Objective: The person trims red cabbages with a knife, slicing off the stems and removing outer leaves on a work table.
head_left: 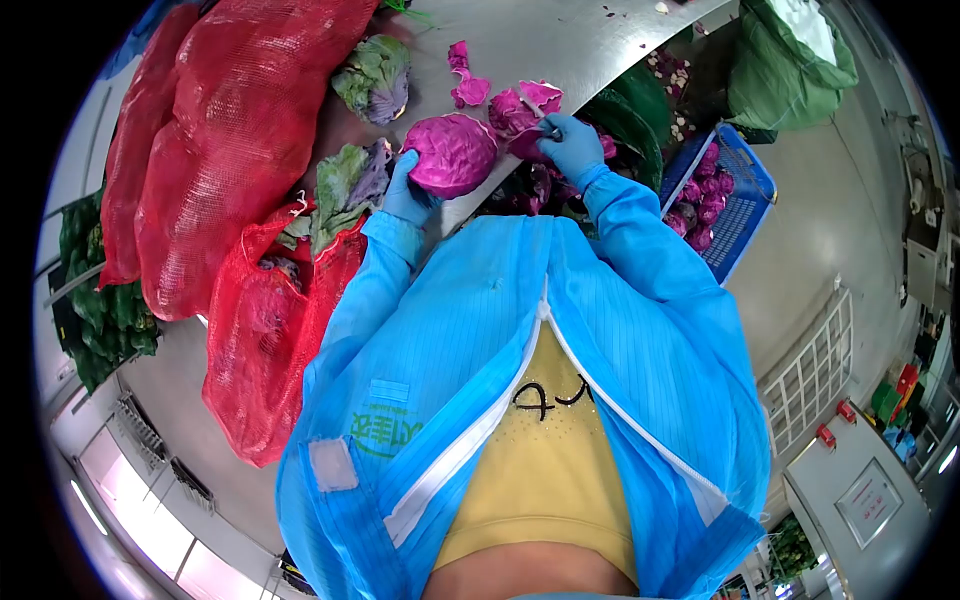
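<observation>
My left hand (407, 193), in a blue glove, grips a round purple cabbage (452, 156) from its side at the edge of the metal table. My right hand (575, 150), gloved too, is closed around a knife (532, 105). Its narrow blade points up and left, and the handle is mostly hidden in my fingers. Loose purple cabbage leaves (512, 112) lie around the blade, just right of the cabbage. Further up, torn leaf pieces (468, 88) rest on the metal. Green outer leaves (345, 185) sit beside my left hand.
Large red mesh sacks (235, 130) lie on the left of the metal table (570, 40). An open red mesh bag (255, 350) hangs below them. On the right stand a blue crate (765, 185) of purple cabbages and a green sack (785, 75). Another leafy cabbage (375, 80) lies behind.
</observation>
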### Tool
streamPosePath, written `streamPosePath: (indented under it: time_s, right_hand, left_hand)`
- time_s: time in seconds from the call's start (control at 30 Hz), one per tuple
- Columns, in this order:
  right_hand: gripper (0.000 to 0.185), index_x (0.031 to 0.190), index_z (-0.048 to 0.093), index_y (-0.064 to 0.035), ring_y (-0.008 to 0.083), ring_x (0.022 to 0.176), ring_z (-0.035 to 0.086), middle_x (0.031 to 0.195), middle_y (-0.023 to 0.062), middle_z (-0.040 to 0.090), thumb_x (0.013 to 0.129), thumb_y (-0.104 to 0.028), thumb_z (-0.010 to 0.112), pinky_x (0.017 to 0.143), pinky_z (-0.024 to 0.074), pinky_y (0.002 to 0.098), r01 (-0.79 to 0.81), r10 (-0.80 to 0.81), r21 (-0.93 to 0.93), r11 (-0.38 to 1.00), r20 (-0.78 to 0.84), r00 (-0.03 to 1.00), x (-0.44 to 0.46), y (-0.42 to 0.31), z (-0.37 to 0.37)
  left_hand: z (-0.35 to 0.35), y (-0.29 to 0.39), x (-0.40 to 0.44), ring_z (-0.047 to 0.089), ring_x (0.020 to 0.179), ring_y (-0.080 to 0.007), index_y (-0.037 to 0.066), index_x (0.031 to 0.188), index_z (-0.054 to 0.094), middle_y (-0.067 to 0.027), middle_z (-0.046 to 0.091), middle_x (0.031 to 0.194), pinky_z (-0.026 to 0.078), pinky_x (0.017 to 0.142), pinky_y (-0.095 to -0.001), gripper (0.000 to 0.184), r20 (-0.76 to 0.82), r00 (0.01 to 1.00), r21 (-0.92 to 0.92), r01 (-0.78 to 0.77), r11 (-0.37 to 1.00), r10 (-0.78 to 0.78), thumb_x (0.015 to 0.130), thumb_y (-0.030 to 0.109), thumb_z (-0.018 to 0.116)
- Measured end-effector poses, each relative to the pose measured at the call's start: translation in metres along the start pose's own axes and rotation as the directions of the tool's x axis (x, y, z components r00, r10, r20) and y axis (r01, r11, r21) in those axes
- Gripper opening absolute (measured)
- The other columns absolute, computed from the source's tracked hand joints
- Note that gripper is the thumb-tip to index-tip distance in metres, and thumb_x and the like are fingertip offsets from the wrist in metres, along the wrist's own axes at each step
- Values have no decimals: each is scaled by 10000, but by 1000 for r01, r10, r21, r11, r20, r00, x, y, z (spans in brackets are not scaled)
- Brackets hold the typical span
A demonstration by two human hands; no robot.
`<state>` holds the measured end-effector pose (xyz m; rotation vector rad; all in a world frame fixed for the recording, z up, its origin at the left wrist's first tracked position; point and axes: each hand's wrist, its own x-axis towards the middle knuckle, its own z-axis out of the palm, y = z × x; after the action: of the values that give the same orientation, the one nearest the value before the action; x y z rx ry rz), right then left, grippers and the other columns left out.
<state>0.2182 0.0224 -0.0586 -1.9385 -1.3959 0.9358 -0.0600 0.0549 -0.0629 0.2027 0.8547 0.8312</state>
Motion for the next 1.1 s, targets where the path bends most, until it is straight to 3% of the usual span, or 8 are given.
streamPosePath:
  time_s: [0.1,0.3,0.43,0.5,0.57,0.63,0.8,1.1]
  right_hand:
    - [407,1069,629,-109,302,860,629,996,116,635,691,-243,698,795,496,372,-121,123,19,992,-118,985,3,6,-5]
    - [383,1107,612,-116,231,782,624,1033,86,568,746,-213,695,732,505,343,308,-282,-5,951,-411,867,-31,-46,-10]
    - [391,1127,614,-77,192,785,619,939,74,617,789,-258,689,737,493,283,311,-287,230,922,-132,949,-22,-29,26]
    - [454,1185,583,-46,154,863,604,1029,59,627,808,-277,686,772,487,288,-188,47,575,797,251,967,-12,-23,37]
    - [506,1225,555,-39,133,955,574,1102,61,615,811,-296,690,832,467,285,-266,26,713,648,328,944,-9,-20,47]
    - [519,1242,543,-53,145,998,567,1118,62,612,807,-295,693,872,448,279,-264,-37,784,562,343,939,-6,-17,56]
    - [499,1177,594,-76,143,892,608,1058,58,644,737,-271,726,787,475,290,167,-261,553,817,95,961,-6,-33,75]
    - [530,1101,609,-66,244,849,641,962,127,645,685,-375,721,744,506,342,293,-293,250,923,-38,955,-14,-56,69]
  left_hand:
    - [-3,5,6,511,1143,-265,33,1280,458,-87,544,1242,406,992,-365,624,-2,1000,96,-21,995,21,749,236,714]
    - [13,20,12,493,1161,-223,77,1306,462,-89,518,1262,372,1018,-357,755,291,948,611,-288,737,129,633,115,802]
    - [13,22,12,467,1195,-221,91,1350,420,-71,478,1320,356,1032,-360,819,343,933,632,-318,707,113,641,173,822]
    - [-1,20,19,461,1203,-230,86,1369,389,-89,452,1342,351,1035,-362,840,294,935,630,-345,696,197,659,211,818]
    - [-7,19,17,454,1210,-238,81,1388,357,-107,426,1365,346,1038,-364,862,235,930,629,-368,685,283,676,248,815]
    - [8,20,-1,436,1226,-253,47,1400,314,-148,373,1394,365,1019,-358,874,-170,928,597,-171,784,332,717,311,790]
    - [10,5,-4,483,1148,-258,-62,1358,238,-179,431,1285,426,954,-352,1073,-205,834,675,-259,691,512,594,368,857]
    - [28,2,-7,502,1119,-244,-47,1304,297,-167,459,1250,430,947,-338,1045,-255,789,723,-230,652,560,541,352,888]
